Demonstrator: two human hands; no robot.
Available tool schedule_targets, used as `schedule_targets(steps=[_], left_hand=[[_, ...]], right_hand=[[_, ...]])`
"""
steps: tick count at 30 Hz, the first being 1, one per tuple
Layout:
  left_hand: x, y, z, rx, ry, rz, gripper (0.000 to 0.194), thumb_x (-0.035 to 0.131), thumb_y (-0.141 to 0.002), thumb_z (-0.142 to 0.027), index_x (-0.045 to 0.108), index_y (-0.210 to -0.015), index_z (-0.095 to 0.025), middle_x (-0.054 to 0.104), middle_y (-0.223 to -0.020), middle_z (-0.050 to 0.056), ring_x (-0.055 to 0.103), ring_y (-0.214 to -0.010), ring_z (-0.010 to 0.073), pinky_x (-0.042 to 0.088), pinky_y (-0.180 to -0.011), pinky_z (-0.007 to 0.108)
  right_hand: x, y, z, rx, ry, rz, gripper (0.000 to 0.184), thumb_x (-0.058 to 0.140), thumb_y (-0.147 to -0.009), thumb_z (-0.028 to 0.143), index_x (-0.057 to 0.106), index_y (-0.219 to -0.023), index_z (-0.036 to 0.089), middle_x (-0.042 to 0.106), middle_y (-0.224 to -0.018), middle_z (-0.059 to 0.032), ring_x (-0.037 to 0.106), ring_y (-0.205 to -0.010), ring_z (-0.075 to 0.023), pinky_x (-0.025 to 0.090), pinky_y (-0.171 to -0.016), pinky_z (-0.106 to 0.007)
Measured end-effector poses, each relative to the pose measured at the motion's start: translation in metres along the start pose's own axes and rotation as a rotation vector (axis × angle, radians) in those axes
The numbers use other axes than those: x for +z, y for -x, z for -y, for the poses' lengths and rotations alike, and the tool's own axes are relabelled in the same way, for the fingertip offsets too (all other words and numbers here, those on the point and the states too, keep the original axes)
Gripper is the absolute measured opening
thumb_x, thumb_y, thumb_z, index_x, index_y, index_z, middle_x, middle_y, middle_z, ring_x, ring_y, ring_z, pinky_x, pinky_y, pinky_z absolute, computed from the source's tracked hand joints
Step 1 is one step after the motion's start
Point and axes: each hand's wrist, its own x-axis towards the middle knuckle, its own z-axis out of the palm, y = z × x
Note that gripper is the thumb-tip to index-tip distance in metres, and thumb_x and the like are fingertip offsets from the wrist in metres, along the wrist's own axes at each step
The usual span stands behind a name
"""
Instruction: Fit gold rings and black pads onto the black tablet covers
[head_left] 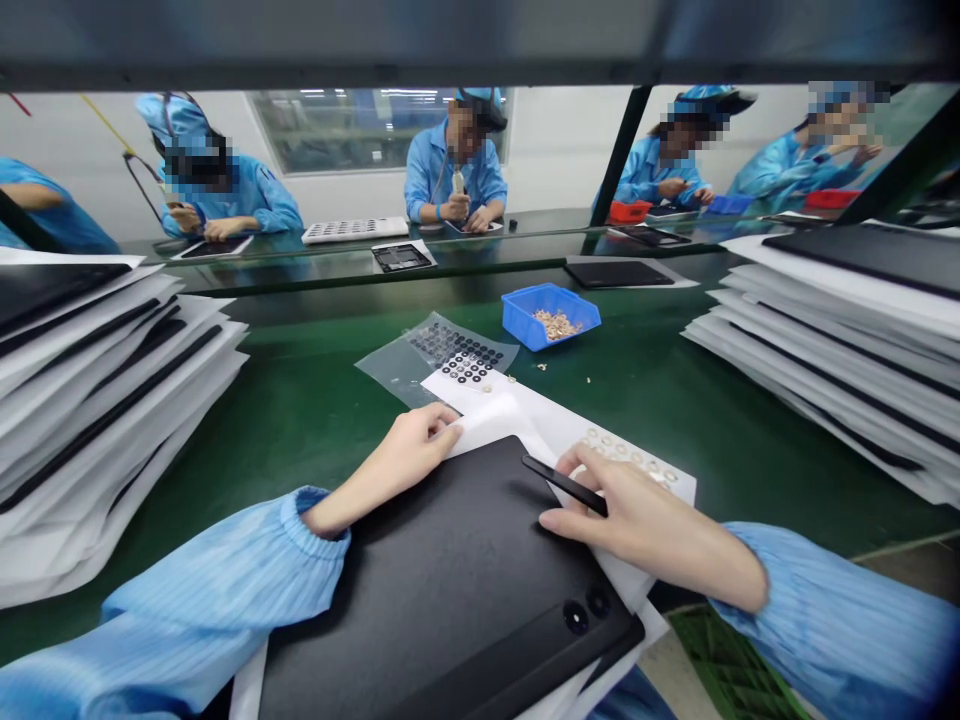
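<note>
My left hand (405,462) pinches the curled edge of a white paper sheet (495,420) beside a black rectangular panel (442,600). My right hand (645,515) grips a slim black tool (566,485) above the panel's far right corner. Two round black pads (586,610) sit on the panel near its right edge. Small beige rings (630,455) lie in rows on the white sheet, partly hidden by my right hand. Black rings cover a clear plastic sheet (457,352) just beyond.
A blue bin (551,315) of small brass-coloured parts stands on the green bench mat (660,380). Tall stacks of black panels (90,420) interleaved with white sheets rise at both sides. Several co-workers in blue smocks sit beyond a glass shelf (480,250).
</note>
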Motion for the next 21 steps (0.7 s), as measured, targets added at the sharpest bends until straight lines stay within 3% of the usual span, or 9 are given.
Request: schedule_targets(steps=[6, 13, 16, 21], left_hand=[[0.001, -0.005, 0.005, -0.017, 0.047, -0.001, 0.035, 0.043, -0.080, -0.045, 0.060, -0.081, -0.014, 0.060, -0.075, 0.004, 0.052, -0.069, 0.0183, 0.037, -0.063, 0.029], [0.001, -0.003, 0.002, -0.024, 0.075, -0.041, 0.030, 0.041, -0.081, -0.042, 0.054, -0.077, -0.016, 0.053, -0.068, 0.001, 0.047, -0.064, 0.0155, 0.034, -0.058, 0.026], [-0.003, -0.002, -0.002, -0.020, 0.079, -0.017, 0.030, 0.042, -0.081, -0.044, 0.054, -0.079, -0.016, 0.051, -0.065, -0.001, 0.046, -0.062, 0.0149, 0.033, -0.056, 0.025], [-0.018, -0.003, -0.005, 0.012, 0.039, 0.089, 0.037, 0.040, -0.084, -0.045, 0.060, -0.079, -0.015, 0.060, -0.075, 0.003, 0.052, -0.070, 0.0179, 0.038, -0.061, 0.026]], right_hand=[[0.000, -0.004, -0.003, 0.012, -0.187, 0.124, 0.022, 0.066, -0.072, 0.034, 0.053, -0.076, 0.018, 0.053, -0.066, 0.0023, 0.050, -0.066, -0.0146, 0.035, -0.061, -0.025], [-0.001, -0.002, 0.001, 0.019, -0.435, 0.090, 0.025, 0.069, -0.067, 0.028, 0.048, -0.077, 0.018, 0.048, -0.070, 0.0034, 0.045, -0.069, -0.0127, 0.037, -0.064, -0.024], [-0.005, 0.003, 0.007, 0.019, -0.517, 0.097, 0.025, 0.068, -0.067, 0.030, 0.049, -0.077, 0.018, 0.042, -0.067, 0.0045, 0.040, -0.065, -0.0119, 0.035, -0.062, -0.024], [-0.014, 0.006, 0.015, -0.070, -0.541, 0.066, 0.025, 0.069, -0.067, 0.026, 0.049, -0.079, 0.019, 0.044, -0.077, 0.0033, 0.041, -0.067, -0.0114, 0.036, -0.065, -0.025]])
